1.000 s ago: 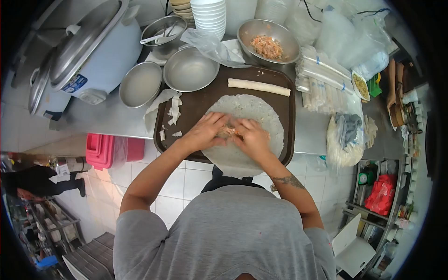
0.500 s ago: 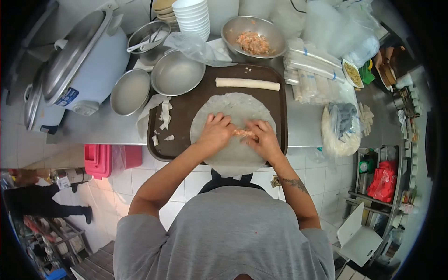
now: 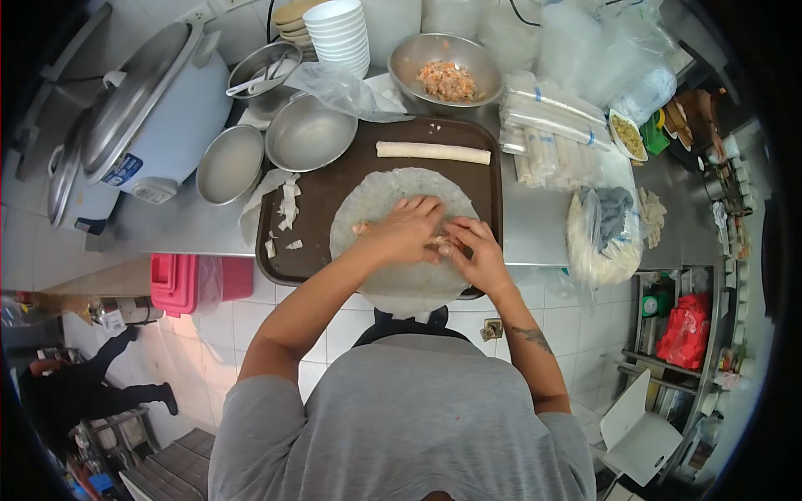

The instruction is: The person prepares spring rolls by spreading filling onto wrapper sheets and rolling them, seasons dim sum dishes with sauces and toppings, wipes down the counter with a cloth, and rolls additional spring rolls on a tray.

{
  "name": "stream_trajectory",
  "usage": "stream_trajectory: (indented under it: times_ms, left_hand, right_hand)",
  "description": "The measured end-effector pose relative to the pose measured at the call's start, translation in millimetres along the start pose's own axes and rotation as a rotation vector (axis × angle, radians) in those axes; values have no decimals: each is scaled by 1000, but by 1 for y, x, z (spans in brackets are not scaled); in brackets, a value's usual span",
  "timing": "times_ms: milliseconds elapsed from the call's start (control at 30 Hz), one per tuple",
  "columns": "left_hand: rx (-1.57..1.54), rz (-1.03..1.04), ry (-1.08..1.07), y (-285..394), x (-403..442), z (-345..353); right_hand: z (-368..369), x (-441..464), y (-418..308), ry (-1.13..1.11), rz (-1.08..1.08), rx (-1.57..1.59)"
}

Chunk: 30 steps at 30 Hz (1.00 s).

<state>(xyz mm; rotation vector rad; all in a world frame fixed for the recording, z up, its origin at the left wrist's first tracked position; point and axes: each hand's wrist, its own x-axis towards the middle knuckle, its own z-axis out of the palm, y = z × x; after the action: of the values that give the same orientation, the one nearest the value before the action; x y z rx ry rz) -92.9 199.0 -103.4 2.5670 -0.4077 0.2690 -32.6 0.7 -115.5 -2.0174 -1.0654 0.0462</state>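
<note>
A round translucent wrapper sheet (image 3: 393,288) lies on the brown tray (image 3: 313,200), its near edge over the tray's front rim. Across its middle runs a strip of orange-pink filling (image 3: 362,228), partly hidden by the hands. My left hand (image 3: 409,227) rests over the strip, fingers close together; whether anything is under them is hidden. At the strip's right end, my right hand (image 3: 474,249) has its fingers bent around the filling. A finished white roll (image 3: 433,152) lies near the tray's back edge. Torn wrapper scraps (image 3: 288,204) are at the tray's left.
Behind the tray stand a metal bowl of filling (image 3: 401,71), empty metal bowls (image 3: 311,134) and stacked white bowls (image 3: 336,33). Rice cookers (image 3: 171,108) are at the left. Wrapped packets (image 3: 551,125) and a bag (image 3: 601,242) lie to the right. Another person (image 3: 92,384) is at far left.
My left hand has moved right along the strip, nearer my right hand, uncovering filling at the left. The view has shifted slightly. The other person's legs at far left have moved.
</note>
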Motion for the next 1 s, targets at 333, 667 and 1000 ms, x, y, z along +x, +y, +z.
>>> stream_trajectory:
  times_ms: [333, 667, 1000]
  left_hand:
    - [-24, -63, 75, 12, -15, -6]
    - [-1, -62, 184, 11, -15, 19]
    - [57, -122, 123, 10, -34, 2]
  right_hand:
    - [-11, -5, -7, 167, 107, -145]
    - [-3, -6, -6, 74, 51, -122]
    - [0, 4, -16, 33, -23, -141]
